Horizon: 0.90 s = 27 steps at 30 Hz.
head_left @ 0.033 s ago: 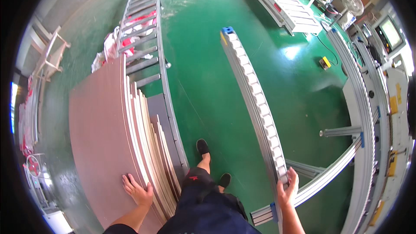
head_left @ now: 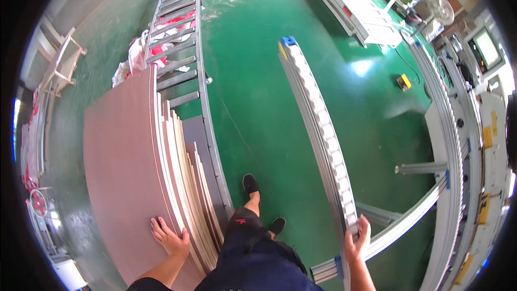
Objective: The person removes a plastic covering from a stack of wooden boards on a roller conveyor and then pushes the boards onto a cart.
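Note:
My left hand [head_left: 171, 238] lies flat, with fingers spread, on the top sheet of a stack of brown boards [head_left: 121, 161] at the left. Pale layered edges of the stack face my legs. At the right, my right hand [head_left: 357, 241] grips the near end of a long aluminium roller rail [head_left: 318, 134], thumb on one side of its white rollers and fingers on the other. The rail slants away from me to a blue end cap [head_left: 289, 41]. Near my hand it meets an aluminium crossbar [head_left: 388, 234]; the joint is partly hidden.
A ladder-like metal roller frame [head_left: 180, 64] runs under and beyond the boards, with red and white bags [head_left: 137, 51] around it. An aluminium conveyor frame [head_left: 449, 145] lines the right side. Farther off are a conveyor section [head_left: 350, 2], a yellow foot switch [head_left: 403, 82] and a fan [head_left: 440, 9].
The roller rail's far end has shifted slightly right, and its rollers show at a slightly different angle. My right hand stays on the rail; my left hand remains on the boards.

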{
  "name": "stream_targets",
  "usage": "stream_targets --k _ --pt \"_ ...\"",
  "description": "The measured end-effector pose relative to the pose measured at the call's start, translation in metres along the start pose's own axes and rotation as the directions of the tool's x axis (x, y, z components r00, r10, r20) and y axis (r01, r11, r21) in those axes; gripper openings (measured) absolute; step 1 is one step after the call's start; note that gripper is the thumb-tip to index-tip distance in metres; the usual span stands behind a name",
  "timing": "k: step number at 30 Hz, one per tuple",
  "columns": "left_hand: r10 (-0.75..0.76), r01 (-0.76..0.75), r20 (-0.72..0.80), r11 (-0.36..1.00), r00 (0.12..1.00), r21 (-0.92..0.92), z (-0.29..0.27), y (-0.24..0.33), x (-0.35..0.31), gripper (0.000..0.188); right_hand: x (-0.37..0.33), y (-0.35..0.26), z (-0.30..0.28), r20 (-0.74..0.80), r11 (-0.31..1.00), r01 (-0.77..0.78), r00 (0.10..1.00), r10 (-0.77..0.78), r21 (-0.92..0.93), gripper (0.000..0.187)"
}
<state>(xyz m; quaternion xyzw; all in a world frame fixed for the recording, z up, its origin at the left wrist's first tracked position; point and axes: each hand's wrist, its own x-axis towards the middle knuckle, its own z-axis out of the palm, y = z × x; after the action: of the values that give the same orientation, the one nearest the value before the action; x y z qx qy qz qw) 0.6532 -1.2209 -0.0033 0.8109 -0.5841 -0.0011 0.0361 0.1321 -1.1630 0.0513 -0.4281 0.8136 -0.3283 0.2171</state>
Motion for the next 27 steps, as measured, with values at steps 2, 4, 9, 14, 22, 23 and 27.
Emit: stream_targets --k 2,4,9,14,22,23,27 --pt "-0.032 0.033 0.030 0.999 0.999 -0.032 0.001 0.007 0.021 0.091 -0.008 0.023 -0.001 0.021 0.989 -0.072 0.997 0.069 0.132 0.062" --pt "-0.039 0.040 0.055 0.999 0.998 -0.018 -0.001 0.007 0.037 0.091 -0.002 0.008 -0.004 0.107 0.960 -0.230 0.971 0.215 0.161 0.057" --pt "-0.026 0.030 0.077 0.998 0.997 -0.055 -0.001 0.023 0.092 0.090 0.038 0.054 0.003 -0.011 0.964 -0.168 0.985 0.174 0.207 0.048" --pt "-0.023 0.029 0.082 0.997 0.996 -0.075 -0.006 0.032 0.137 0.091 0.175 -0.091 0.079 -0.087 0.984 0.002 0.996 0.013 0.178 0.046" --pt "-0.050 0.073 0.184 0.990 0.982 -0.123 -0.006 0.051 0.220 0.094 0.390 -0.219 0.183 -0.031 0.964 0.227 0.974 -0.225 0.138 0.044" --pt "-0.064 0.068 0.076 0.997 0.995 -0.045 -0.017 0.061 0.233 0.075 0.420 -0.228 0.197 -0.031 0.956 0.269 0.963 -0.267 0.117 0.043" --pt "-0.021 0.023 0.054 0.999 0.998 -0.030 -0.005 0.060 0.257 0.087 0.545 -0.252 0.246 0.016 0.965 0.191 0.980 -0.197 0.179 0.042"
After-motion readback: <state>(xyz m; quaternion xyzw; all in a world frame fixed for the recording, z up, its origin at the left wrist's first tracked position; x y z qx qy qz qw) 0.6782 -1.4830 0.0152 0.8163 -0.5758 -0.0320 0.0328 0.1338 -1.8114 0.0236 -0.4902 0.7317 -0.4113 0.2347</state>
